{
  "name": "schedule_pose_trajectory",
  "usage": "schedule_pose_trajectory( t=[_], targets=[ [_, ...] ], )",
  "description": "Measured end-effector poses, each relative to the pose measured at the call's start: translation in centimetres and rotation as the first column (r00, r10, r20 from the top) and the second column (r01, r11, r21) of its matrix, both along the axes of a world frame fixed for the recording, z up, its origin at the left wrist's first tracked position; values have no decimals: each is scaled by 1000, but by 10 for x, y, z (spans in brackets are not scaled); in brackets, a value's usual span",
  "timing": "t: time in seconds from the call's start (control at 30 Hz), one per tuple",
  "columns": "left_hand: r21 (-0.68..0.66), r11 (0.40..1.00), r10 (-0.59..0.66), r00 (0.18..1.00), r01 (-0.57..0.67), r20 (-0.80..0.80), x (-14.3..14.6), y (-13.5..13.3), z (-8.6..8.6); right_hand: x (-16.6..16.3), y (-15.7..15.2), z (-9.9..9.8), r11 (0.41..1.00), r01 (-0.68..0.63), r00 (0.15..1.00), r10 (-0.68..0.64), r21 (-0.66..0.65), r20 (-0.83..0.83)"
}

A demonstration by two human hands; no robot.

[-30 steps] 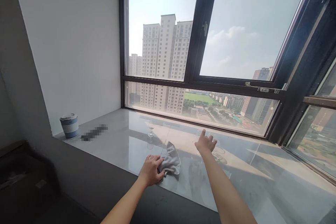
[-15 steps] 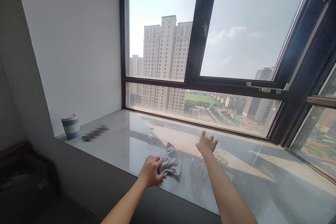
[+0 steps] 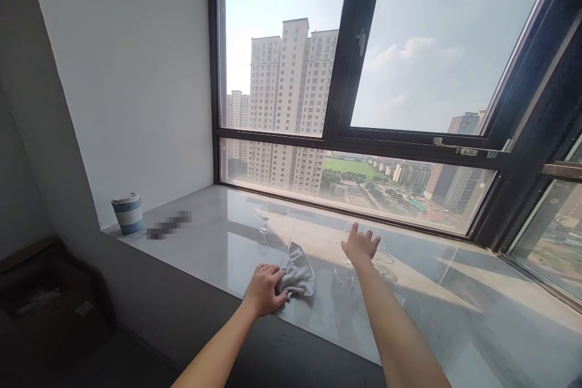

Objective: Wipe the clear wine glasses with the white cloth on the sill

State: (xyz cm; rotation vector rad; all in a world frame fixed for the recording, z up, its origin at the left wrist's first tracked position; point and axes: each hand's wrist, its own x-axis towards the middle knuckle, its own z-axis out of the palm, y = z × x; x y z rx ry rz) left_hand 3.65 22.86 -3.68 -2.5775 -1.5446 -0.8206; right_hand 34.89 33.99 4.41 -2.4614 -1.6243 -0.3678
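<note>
My left hand (image 3: 264,291) rests at the front edge of the sill, closed over the left side of a crumpled grey cloth (image 3: 297,276). The cloth's free part spreads to the right on the shiny surface. Farther out on the right, my right hand (image 3: 361,247) is curled around a clear stemmed glass, whose round foot (image 3: 348,263) shows below the hand. Most of that glass is hidden behind the hand and fingers. A second small stemmed glass (image 3: 264,221) stands upright toward the window, left of the cloth, apart from both hands.
A blue-and-white lidded cup (image 3: 128,213) stands at the sill's left end, beside a blurred-out dark object (image 3: 169,225). The glossy tiled sill (image 3: 204,254) ends at a front edge. Behind it rises a dark-framed window (image 3: 334,139). A white wall (image 3: 136,73) bounds the left.
The view has shifted slightly, moving the scene a little within the picture. Both hands, the cloth and the glasses hold nearly the same places on the sill.
</note>
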Motion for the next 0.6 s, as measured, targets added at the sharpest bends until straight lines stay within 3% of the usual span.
schedule_pose_trajectory(
  t=[0.6],
  targets=[
    [10,1000,4,1000,-4,19,0,0,-3,1,8,-3,1000,3,999,-3,12,-48]
  ],
)
